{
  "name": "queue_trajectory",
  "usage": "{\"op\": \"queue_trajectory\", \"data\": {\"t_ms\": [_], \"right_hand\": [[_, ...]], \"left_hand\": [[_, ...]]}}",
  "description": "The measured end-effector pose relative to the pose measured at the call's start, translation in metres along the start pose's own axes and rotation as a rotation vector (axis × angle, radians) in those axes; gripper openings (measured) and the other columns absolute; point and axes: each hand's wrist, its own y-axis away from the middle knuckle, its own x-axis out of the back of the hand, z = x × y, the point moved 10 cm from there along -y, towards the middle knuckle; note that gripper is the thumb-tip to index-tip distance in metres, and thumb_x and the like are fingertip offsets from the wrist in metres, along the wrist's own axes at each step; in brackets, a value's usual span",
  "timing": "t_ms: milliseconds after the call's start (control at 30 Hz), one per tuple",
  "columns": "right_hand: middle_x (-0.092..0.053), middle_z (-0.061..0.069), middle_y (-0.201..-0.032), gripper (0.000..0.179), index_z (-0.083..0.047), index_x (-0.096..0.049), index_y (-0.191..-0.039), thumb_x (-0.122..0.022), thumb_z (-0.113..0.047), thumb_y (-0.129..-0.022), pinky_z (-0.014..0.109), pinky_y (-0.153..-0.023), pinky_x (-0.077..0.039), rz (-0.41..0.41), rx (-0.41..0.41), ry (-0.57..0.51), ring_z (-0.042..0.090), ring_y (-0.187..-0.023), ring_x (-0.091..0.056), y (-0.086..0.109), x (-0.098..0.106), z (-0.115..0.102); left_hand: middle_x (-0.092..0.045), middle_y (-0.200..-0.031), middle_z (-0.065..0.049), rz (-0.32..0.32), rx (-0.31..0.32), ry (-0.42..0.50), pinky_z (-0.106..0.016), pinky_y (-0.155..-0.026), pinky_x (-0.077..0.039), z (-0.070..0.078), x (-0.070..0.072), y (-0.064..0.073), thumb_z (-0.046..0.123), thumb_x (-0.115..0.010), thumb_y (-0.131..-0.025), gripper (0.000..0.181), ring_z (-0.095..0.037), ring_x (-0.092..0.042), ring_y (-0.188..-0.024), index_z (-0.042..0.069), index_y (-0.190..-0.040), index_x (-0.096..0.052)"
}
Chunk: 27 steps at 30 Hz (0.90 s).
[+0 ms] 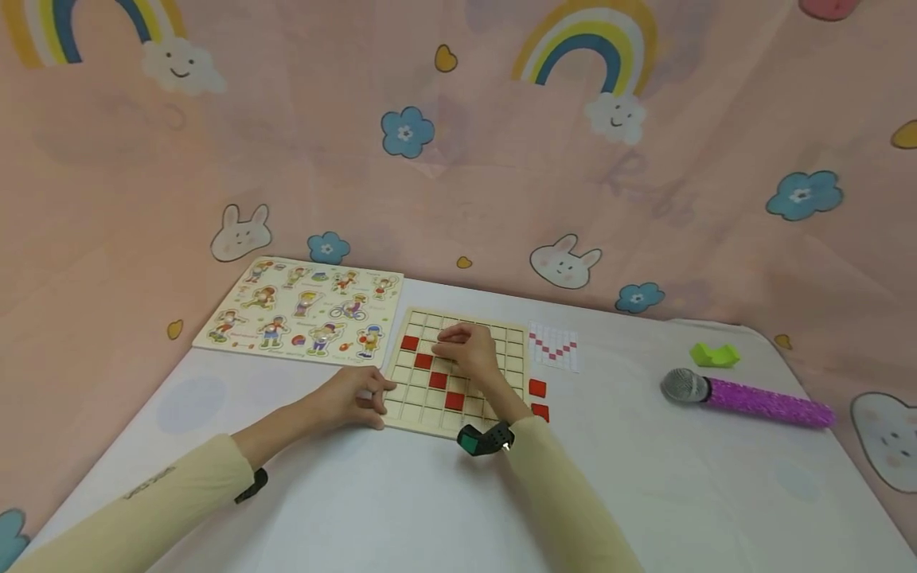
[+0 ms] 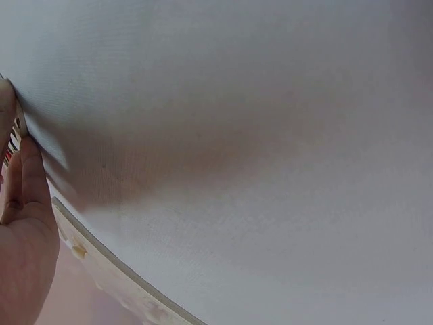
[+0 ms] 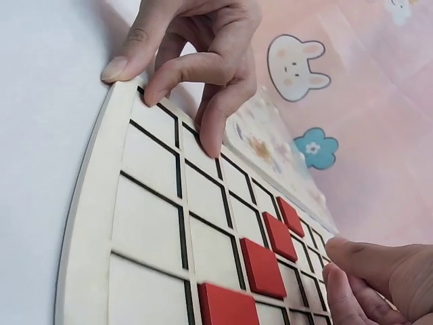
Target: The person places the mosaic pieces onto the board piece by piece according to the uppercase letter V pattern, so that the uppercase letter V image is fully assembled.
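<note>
A wooden grid board (image 1: pixel 401 404) lies on the white table, with several red square tiles (image 1: pixel 438 380) set in a diagonal row of its cells. My left hand (image 1: pixel 351 398) grips the board's near left edge. In the right wrist view, the left thumb (image 3: pixel 128 64) presses the rim while the curled fingers touch the top. Over the upper part of the grid is my right hand (image 1: pixel 469 348), its thumb and fingertips close together. Whether a tile sits between them is hidden. Two loose red tiles (image 1: pixel 537 388) lie beside the board's right edge.
A pattern card (image 1: pixel 553 347) with red squares in a V lies right of the board. A picture puzzle board (image 1: pixel 286 318) stands at back left. Farther right are a purple microphone (image 1: pixel 766 402) and a bright green piece (image 1: pixel 715 355). A pink printed cloth (image 1: pixel 458 199) hangs behind.
</note>
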Motion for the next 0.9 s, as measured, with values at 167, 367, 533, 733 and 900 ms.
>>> {"op": "queue_trajectory", "data": {"t_ms": [167, 367, 533, 733, 900], "right_hand": [[-0.069, 0.01, -0.093, 0.018, 0.0, -0.07, -0.097, -0.076, -0.008, -0.082, 0.023, -0.07, -0.055, 0.015, -0.022, -0.001, 0.02, -0.086, -0.064, 0.011, 0.032, 0.013], [-0.068, 0.014, -0.1, 0.024, 0.004, -0.067, -0.106, -0.072, -0.007, -0.085, 0.021, -0.075, -0.056, 0.02, -0.024, -0.034, 0.019, -0.09, -0.062, 0.031, 0.075, 0.031], [-0.068, 0.011, -0.105, 0.026, -0.003, -0.066, -0.113, -0.068, -0.015, -0.09, 0.021, -0.081, -0.056, 0.056, -0.094, 0.038, 0.021, -0.094, -0.062, 0.052, 0.112, 0.052], [-0.066, 0.013, -0.114, 0.03, -0.005, -0.063, -0.118, -0.067, -0.018, -0.091, 0.016, -0.086, -0.053, 0.108, -0.124, 0.099, 0.024, -0.106, -0.062, 0.079, 0.152, 0.067], [-0.065, 0.014, -0.118, 0.035, -0.004, -0.06, -0.121, -0.069, -0.018, -0.09, 0.016, -0.086, -0.053, 0.088, -0.136, 0.09, 0.021, -0.105, -0.065, 0.099, 0.162, 0.081]], "left_hand": [[-0.06, -0.105, -0.013, 0.005, 0.004, 0.001, -0.021, -0.087, -0.055, 0.001, -0.001, 0.001, -0.001, -0.08, -0.072, 0.02, -0.039, -0.053, -0.119, 0.003, -0.071, -0.061], [-0.06, -0.109, -0.016, 0.006, -0.003, -0.016, -0.021, -0.087, -0.055, 0.001, -0.001, 0.001, 0.0, -0.081, -0.072, 0.02, -0.039, -0.054, -0.118, 0.004, -0.071, -0.061], [-0.061, -0.111, -0.016, 0.01, 0.002, -0.022, -0.021, -0.086, -0.055, -0.001, 0.0, 0.003, -0.001, -0.081, -0.071, 0.021, -0.038, -0.055, -0.116, 0.006, -0.07, -0.061], [-0.06, -0.116, -0.021, 0.011, -0.027, -0.021, -0.023, -0.086, -0.055, 0.003, 0.001, 0.003, -0.002, -0.08, -0.072, 0.021, -0.039, -0.056, -0.113, 0.005, -0.072, -0.06], [-0.06, -0.116, -0.02, 0.009, -0.023, -0.008, -0.022, -0.086, -0.055, 0.002, -0.001, 0.003, -0.003, -0.08, -0.072, 0.02, -0.038, -0.056, -0.114, 0.005, -0.073, -0.061]]}}
